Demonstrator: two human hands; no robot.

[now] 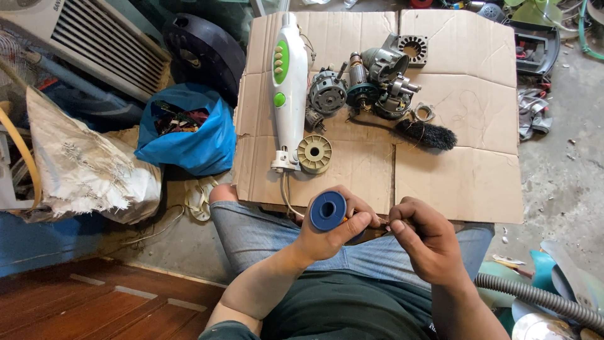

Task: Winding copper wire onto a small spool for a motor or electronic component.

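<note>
Watching through the head camera, looking down over the lap. My left hand [330, 230] is wrapped around a blue spool [328, 211], its round end face and centre hole turned up toward me; fingers and thumb are curled tight on it, just above the jeans and at the near edge of the cardboard sheet [453, 182]. My right hand [421, 239] sits just beside it, thumb and forefinger pressed together at the spool's side. I take it they pinch something thin there, but it is too small to make out.

On the cardboard, well apart from the hands: a white and green handheld appliance [288, 88] lying lengthwise, its cord trailing toward my knee. A cream ribbed spool [314, 153] touches its lower end. Beside that, a round motor part [327, 92], then a cluster of grey motor pieces [384, 82], a metal ring [424, 113] and a black wire brush [426, 134].

Containers: a blue plastic bag [189, 138] stands open on the floor left of the cardboard, holding a jumble of small dark and reddish bits, kind unclear. A worn white sack [88, 167] slumps next to it; contents hidden. A grey ribbed hose [535, 299] crosses the lower right corner.
</note>
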